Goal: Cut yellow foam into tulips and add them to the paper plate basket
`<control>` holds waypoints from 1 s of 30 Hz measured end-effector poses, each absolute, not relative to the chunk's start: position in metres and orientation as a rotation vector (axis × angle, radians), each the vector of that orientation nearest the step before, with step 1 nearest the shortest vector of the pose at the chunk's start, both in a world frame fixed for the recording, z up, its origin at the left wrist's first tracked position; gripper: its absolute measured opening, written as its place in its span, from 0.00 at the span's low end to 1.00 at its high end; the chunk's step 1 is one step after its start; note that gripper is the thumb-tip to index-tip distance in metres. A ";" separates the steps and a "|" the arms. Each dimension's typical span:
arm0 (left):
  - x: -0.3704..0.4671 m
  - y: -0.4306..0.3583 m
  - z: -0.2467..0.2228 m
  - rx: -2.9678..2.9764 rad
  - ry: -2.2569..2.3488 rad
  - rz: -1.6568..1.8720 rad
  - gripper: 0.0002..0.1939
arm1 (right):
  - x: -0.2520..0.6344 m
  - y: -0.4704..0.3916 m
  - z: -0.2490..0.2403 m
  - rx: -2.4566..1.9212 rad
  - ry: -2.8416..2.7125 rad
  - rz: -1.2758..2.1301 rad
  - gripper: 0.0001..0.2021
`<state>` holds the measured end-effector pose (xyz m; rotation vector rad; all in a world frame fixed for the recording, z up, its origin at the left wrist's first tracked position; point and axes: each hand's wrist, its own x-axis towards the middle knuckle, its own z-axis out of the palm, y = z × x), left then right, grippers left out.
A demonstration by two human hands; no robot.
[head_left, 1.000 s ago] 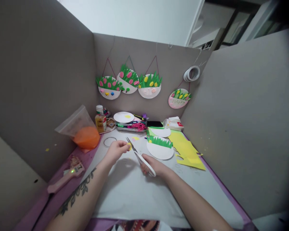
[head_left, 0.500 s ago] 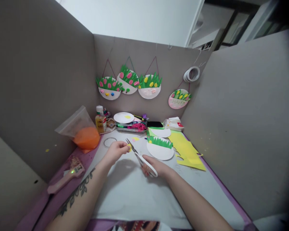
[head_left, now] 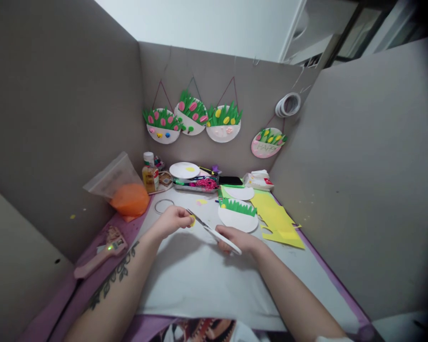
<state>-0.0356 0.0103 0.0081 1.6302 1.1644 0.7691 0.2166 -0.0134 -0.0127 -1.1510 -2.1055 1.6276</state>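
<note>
Head view, counter point(head_left: 199, 289): pale covering over a purple surface, under both forearms
Pink plastic glue gun point(head_left: 99, 261): lies at the left side with its green light lit; its nozzle end may be hot, so the handle looks the sensible place to take it
Right grip point(head_left: 236, 239): closed around the scissors' handle, thumb side up
White-handled metal scissors point(head_left: 210, 229): slanting away to the left, blade tips just beside the left fingers; likely rigid and light, best held by the loops, clear of the sharp edges
Left grip point(head_left: 172, 222): thumb and fingertips pinched on the yellow scrap
Small yellow paper piece point(head_left: 193, 220): at the left fingertips, beside the blades, partly covered; probably almost weightless and easy to crease or tear, so a soft pinch at one edge suits it better than a squeeze across the middle
White plate with green paper grass point(head_left: 237, 221): flat, beyond the right hand; the rim looks firm enough to lift by, while the pointed green tips would bend readily
Yellow cut sheet point(head_left: 282, 225): to the right of that plate, thin and likely floppy, steadier if taken at a wide uncut part
Hanging decorated plates point(head_left: 224, 134): on the far grey panel, strung by cords
</note>
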 end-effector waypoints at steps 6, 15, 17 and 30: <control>-0.035 0.011 0.007 1.644 1.192 0.726 0.13 | 0.222 -0.012 -0.015 -1.161 -2.118 1.644 0.11; -0.036 0.011 0.005 1.664 1.182 0.710 0.12 | 0.224 -0.009 -0.015 -1.236 -2.152 1.597 0.11; -0.036 0.012 0.005 1.659 1.185 0.711 0.12 | 0.224 -0.009 -0.017 -1.243 -2.140 1.593 0.10; -0.037 0.014 0.004 1.606 1.175 0.759 0.12 | 0.228 -0.004 -0.018 -1.296 -1.982 1.470 0.09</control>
